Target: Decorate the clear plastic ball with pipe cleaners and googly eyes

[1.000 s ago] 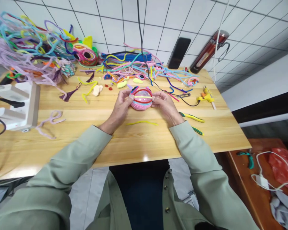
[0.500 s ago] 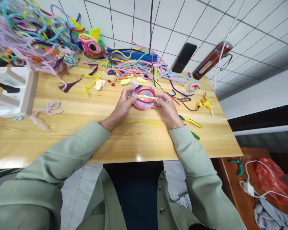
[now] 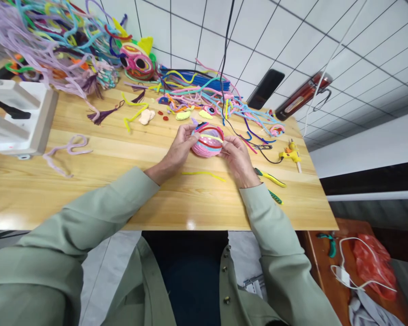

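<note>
A small round bowl-shaped piece [image 3: 208, 143] wound from pink, red and blue pipe cleaners sits between my hands over the wooden table [image 3: 122, 194]. My left hand [image 3: 179, 149] grips its left side with curled fingers. My right hand [image 3: 237, 159] pinches its right rim, where a yellow pipe cleaner lies across the top. A loose yellow pipe cleaner [image 3: 204, 174] lies on the table just below the piece.
Heaps of coloured pipe cleaners [image 3: 204, 97] and a finished mask-like figure [image 3: 138, 63] fill the back of the table. A yellow glue gun [image 3: 291, 155], green-handled pliers [image 3: 271, 179], a lilac pipe cleaner [image 3: 66, 149] and a white box [image 3: 18, 120] lie around.
Both hands keep hold of the wound piece and have barely shifted on it. The view has tilted, so everything sits a little lower and more to the right.
</note>
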### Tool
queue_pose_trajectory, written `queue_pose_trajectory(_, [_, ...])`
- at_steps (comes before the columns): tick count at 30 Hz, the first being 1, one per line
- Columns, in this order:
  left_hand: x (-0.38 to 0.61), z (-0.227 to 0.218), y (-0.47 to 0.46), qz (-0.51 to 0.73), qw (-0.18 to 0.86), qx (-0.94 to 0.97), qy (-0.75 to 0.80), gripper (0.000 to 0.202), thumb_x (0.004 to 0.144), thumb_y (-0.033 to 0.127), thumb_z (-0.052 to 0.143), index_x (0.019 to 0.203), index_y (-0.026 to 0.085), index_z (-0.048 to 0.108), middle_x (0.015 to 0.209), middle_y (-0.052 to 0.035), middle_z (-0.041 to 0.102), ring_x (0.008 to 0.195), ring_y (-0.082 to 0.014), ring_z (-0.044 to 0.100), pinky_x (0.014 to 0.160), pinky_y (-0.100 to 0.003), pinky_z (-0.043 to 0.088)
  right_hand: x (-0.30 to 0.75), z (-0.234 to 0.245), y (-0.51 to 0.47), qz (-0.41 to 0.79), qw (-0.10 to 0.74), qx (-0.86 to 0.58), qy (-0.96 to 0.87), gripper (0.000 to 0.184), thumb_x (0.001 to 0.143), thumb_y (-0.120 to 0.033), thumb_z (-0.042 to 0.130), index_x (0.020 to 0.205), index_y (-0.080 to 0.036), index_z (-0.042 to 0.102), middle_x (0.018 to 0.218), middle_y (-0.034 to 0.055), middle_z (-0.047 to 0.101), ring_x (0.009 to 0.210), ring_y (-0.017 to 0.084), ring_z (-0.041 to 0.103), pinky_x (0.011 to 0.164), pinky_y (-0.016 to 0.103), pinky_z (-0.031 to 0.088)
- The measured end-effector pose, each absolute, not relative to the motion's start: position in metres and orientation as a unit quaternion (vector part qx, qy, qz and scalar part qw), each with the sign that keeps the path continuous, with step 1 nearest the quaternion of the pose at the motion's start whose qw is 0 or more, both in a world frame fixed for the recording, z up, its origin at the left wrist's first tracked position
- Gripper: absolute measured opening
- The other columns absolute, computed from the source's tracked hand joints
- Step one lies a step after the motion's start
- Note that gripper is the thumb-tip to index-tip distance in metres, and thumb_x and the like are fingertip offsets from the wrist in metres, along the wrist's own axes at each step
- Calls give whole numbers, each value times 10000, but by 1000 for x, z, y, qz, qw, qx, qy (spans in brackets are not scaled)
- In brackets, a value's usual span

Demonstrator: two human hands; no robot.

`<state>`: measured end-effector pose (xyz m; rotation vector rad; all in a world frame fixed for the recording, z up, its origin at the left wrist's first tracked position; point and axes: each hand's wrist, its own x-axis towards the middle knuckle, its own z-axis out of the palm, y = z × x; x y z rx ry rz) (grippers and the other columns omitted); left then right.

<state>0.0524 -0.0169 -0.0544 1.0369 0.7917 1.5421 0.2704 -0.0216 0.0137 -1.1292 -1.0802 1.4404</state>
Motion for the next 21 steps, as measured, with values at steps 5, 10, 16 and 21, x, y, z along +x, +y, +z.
queue_pose_trajectory(5, [54, -58, -17, 646, 523, 432, 350, 684, 883, 734, 973, 1312, 262, 727, 1348, -90, 815, 1334, -320, 757, 1226, -503, 598, 268, 16, -24, 584, 494, -474, -436, 365, 690, -350, 951, 954, -265, 714, 863, -60, 749, 756, 114, 678, 717, 254, 580])
queue_pose_trajectory(10, [53, -60, -17, 646, 520, 435, 351, 569, 940, 622, 959, 1315, 266, 722, 1378, -91, 801, 1384, -316, 736, 1256, -489, 580, 267, 16, -26, 578, 493, -478, -441, 358, 694, -356, 923, 968, -275, 707, 871, -58, 744, 774, 127, 671, 724, 268, 573])
queue_pose_trajectory(16, [52, -59, -18, 645, 529, 434, 340, 524, 976, 585, 941, 1317, 260, 710, 1352, -91, 792, 1347, -320, 751, 1255, -518, 593, 267, 16, -26, 570, 485, -480, -458, 394, 701, -406, 912, 996, -278, 684, 883, -60, 718, 785, 127, 662, 748, 275, 574])
queue_pose_trajectory(21, [51, -57, -18, 642, 525, 432, 354, 572, 943, 627, 959, 1303, 255, 715, 1331, -98, 793, 1355, -340, 740, 1258, -533, 581, 268, 13, -24, 571, 483, -478, -462, 397, 705, -417, 910, 1000, -282, 681, 885, -54, 711, 783, 137, 653, 755, 293, 563])
